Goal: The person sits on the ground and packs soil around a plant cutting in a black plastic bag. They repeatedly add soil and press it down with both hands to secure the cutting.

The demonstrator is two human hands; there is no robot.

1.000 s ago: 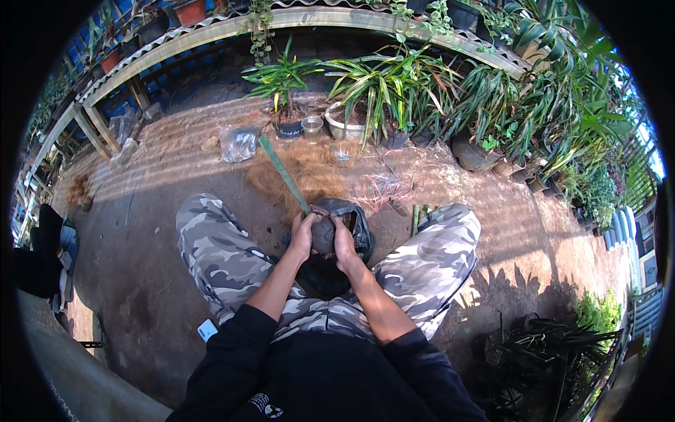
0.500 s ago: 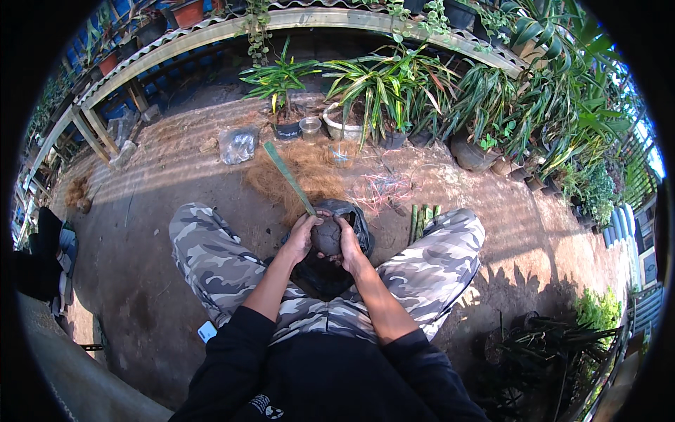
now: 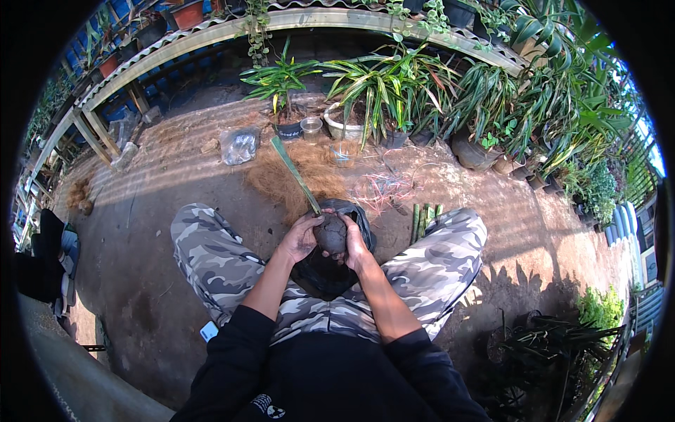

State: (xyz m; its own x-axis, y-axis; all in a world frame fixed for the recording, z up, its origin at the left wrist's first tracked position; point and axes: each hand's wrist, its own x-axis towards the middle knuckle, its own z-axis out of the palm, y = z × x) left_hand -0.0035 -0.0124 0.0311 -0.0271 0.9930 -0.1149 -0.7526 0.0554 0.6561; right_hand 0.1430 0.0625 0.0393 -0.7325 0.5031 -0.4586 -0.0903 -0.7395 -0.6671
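Between my crossed legs, both hands cup a dark ball of soil point(image 3: 330, 235) from its two sides. My left hand point(image 3: 300, 240) is curled round the ball's left side, and my right hand point(image 3: 356, 243) presses its right side, with fingertips showing beneath. A long, flat green leaf piece point(image 3: 294, 172) rises from the ball's top, leaning up and left; its lower end meets the ball by my left thumb. Below the hands sits an open black plastic bag point(image 3: 322, 276), its inside dark and partly hidden by my hands.
Beyond the bag lie loose brown fibre point(image 3: 295, 179) and tangled pink and pale strings point(image 3: 383, 188). Several cut green leaf pieces point(image 3: 424, 219) rest by my right knee. Farther off are a clear plastic bag point(image 3: 240, 145), a clear cup point(image 3: 311, 127) and a white pot point(image 3: 343, 126).
The ball has shifted slightly to the right with my hands, and the leaf piece has moved along with it. My right fingers have slid a little around the ball.
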